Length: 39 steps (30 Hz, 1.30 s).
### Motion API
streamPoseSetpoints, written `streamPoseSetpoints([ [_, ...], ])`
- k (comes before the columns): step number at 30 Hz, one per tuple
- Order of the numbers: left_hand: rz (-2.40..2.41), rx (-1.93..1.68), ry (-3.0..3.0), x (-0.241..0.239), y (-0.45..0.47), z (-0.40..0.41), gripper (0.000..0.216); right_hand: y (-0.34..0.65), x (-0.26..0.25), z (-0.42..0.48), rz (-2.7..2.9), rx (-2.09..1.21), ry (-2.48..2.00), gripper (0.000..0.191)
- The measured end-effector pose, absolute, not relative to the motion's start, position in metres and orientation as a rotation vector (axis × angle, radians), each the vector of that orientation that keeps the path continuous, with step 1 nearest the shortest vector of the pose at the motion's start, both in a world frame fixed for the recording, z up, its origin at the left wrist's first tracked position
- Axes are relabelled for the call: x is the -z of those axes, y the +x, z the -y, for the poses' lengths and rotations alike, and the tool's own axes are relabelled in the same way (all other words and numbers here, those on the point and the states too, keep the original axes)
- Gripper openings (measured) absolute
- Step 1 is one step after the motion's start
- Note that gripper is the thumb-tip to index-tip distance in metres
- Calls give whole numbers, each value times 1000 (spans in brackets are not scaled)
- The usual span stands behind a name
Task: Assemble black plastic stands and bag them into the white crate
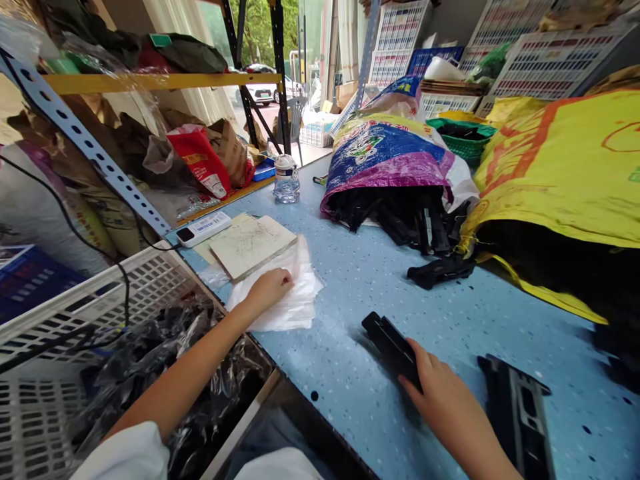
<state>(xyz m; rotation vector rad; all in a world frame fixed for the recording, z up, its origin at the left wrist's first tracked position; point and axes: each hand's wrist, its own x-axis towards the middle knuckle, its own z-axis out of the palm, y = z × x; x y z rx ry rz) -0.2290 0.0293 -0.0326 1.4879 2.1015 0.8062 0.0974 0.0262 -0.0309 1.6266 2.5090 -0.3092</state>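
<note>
As right hand grips, flat black part

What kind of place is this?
Probably a small packing workshop: woven sacks spill black parts onto a blue table, a crate holds bagged parts, and metal shelving stands behind. The left hand rests on clear bags; the right hand holds a black part.

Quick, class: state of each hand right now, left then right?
Left hand: curled on the plastic bags; grip cannot be told.
Right hand: closed on the black part.
</note>
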Motion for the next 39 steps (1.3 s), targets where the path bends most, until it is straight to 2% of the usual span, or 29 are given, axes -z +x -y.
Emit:
streamPoseSetpoints([
  [6,-2191,-875,1400,37,-233,-34,6,101,38,-25,-2611,242,1635,44],
  [12,-2246,-856,1275,40,-242,-36,33,100,38,-24,-2623,216,1636,44],
  [16,-2342,-735,1339,35,-241,-34,13,100,38,-25,-2634,214,1635,43],
  [21,-2430,-671,1538,27,-227,-29,27,101,37,-25,-2622,242,1619,42],
  [26,-2517,-646,1566,29,-223,-26,22,104,37,-23,-2644,260,1565,42],
  [31,-2557,-608,1548,40,-225,-34,3,106,39,-24,-2668,250,1560,42],
  [39,-2209,-545,1678,37,-249,-44,9,114,43,-27,-2671,425,1610,40],
])
